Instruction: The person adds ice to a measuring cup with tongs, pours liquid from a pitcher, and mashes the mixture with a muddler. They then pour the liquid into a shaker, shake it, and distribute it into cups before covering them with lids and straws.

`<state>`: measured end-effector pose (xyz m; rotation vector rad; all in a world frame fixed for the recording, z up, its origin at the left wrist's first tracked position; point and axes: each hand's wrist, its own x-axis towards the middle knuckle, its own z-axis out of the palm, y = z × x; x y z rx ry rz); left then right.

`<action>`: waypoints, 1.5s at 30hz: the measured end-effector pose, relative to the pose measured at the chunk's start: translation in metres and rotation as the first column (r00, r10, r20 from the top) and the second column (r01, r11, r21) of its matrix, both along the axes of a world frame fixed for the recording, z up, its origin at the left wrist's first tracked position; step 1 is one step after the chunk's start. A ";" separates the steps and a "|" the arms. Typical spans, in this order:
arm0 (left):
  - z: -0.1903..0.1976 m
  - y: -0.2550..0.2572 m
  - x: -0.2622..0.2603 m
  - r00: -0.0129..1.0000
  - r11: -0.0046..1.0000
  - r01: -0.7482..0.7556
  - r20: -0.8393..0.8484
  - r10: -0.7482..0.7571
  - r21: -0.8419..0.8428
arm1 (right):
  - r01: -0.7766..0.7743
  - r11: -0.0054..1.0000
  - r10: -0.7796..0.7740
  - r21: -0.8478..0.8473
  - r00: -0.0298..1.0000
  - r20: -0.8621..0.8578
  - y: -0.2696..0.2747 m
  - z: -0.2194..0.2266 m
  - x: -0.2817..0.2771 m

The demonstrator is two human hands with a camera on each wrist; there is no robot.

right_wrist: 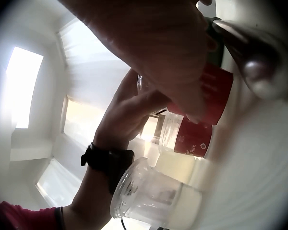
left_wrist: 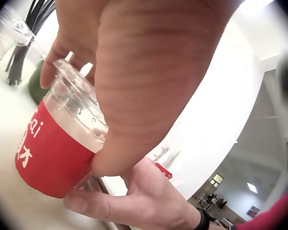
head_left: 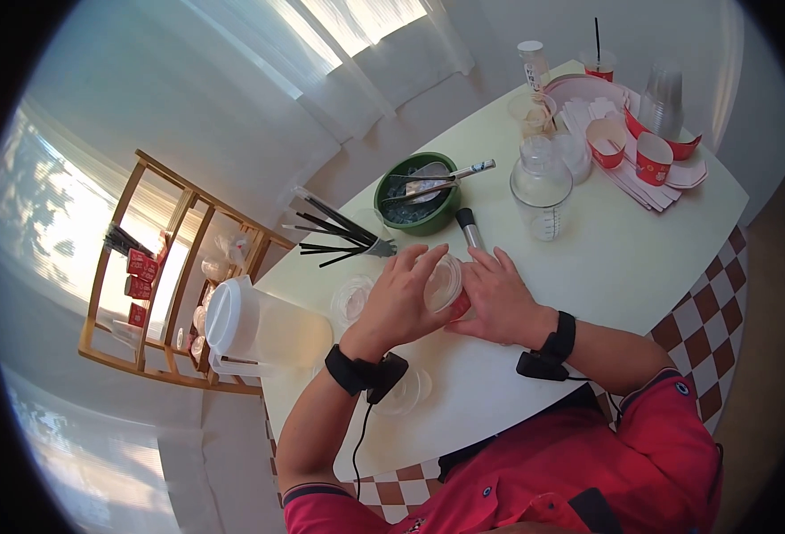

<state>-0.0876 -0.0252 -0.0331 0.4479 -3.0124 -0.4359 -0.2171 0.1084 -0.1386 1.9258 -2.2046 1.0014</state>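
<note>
Both hands are at a clear plastic cup with a red sleeve (left_wrist: pixel 57 153) and a clear lid (head_left: pixel 446 283). From above, my left hand (head_left: pixel 399 298) grips it, fingers over the lid's far edge and thumb low on the side. My right hand (head_left: pixel 505 303) holds the red sleeve, its thumb near the base in the left wrist view. The cup leans in that view. Beside it stands another red-sleeved cup (right_wrist: pixel 194 138), and nearer my body a clear cup (right_wrist: pixel 153 196) with pale contents at its bottom.
Ahead are a green bowl (head_left: pixel 454 209) of ice with utensils, a dark-ended muddler (head_left: pixel 471 229) and black straws (head_left: pixel 343 233). A white-lidded pitcher (head_left: pixel 277 325) stands left. Toward the back right are a clear shaker (head_left: pixel 542 182), red paper cups (head_left: pixel 654 160) and stacked clear cups (head_left: pixel 662 102).
</note>
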 end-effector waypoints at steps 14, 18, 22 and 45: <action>0.046 0.029 0.018 0.956 0.994 -0.044 -0.286 0.071 0.097 | -0.089 0.948 0.189 -0.306 0.930 0.315 0.012 0.007 0.001; 0.055 0.019 0.029 0.936 0.993 -0.083 -0.335 0.106 0.084 | -0.075 0.971 0.145 -0.226 0.940 0.309 0.047 0.022 -0.013; 0.045 0.017 0.034 0.969 0.987 -0.118 -0.204 0.139 0.109 | 0.058 0.992 -0.009 -0.108 0.913 0.407 0.111 0.041 -0.039; -0.012 -0.002 0.028 0.995 0.995 0.097 0.019 -0.096 -0.037 | 0.389 0.898 -0.227 -0.203 0.808 0.543 0.089 -0.023 -0.192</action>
